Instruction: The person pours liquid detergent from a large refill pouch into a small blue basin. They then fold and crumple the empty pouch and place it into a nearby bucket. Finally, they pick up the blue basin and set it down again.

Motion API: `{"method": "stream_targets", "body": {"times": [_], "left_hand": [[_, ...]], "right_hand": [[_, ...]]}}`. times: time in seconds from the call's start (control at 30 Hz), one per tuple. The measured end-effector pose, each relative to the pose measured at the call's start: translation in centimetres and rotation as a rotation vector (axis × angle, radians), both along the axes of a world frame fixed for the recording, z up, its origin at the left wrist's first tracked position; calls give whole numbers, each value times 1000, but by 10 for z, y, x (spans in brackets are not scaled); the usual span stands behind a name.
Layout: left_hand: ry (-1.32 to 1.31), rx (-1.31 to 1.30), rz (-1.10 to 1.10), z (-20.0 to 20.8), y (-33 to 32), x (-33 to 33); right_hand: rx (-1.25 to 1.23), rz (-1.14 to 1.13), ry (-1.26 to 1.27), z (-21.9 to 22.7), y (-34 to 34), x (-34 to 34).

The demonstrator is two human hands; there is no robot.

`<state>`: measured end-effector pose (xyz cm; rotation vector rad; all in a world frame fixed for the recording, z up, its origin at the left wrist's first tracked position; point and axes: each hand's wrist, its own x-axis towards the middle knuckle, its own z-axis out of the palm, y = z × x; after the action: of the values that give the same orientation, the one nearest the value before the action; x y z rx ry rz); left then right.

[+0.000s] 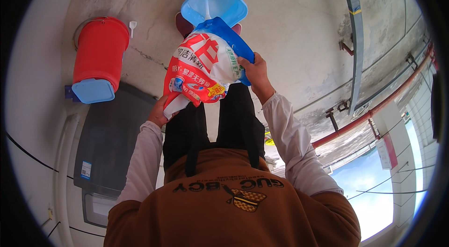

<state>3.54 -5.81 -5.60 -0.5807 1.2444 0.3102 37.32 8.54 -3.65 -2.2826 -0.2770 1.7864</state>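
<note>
A large, bulging washing powder bag, red and white with a blue end, is held tilted in front of me. Its blue end hangs over the near rim of a light-blue plastic tub on the floor. A narrow white streak, apparently powder, runs from the bag's end into the tub. My left hand is closed on the bag's near-left corner. Along its right side, my right hand is closed on the blue edge, fingers partly over the front. The bag's mouth is hidden.
A red bucket with a handle stands at left, a light-blue lid-like piece at its near end. Beside it lies a small white scoop. A dark grey panel is at lower left; a grey metal rail runs along the right.
</note>
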Motion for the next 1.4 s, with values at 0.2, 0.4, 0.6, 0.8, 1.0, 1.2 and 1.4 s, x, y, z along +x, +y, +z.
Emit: {"method": "stream_targets", "body": {"times": [0.2,0.4,0.6,0.8,1.0,1.2,1.4], "left_hand": [[-13,0,29,-5,-10,-6],[9,-2,30,-2,-7,-4],[31,2,-10,13,13,4],[24,1,-20,13,12,5],[34,-15,-23,8,7,3],[-54,26,-42,-2,-4,-6],[-68,32,-35,-1,-2,-5]], "right_hand": [[18,-17,-8,-3,-1,-3],[4,37,-4,-13,-4,-1],[0,15,-35,-21,-3,-3],[-13,-23,-43,-24,-3,-4],[-32,-21,-28,-22,-2,-3],[-37,-7,-31,-23,-2,-2],[-28,-15,-21,-26,-5,-2]]}}
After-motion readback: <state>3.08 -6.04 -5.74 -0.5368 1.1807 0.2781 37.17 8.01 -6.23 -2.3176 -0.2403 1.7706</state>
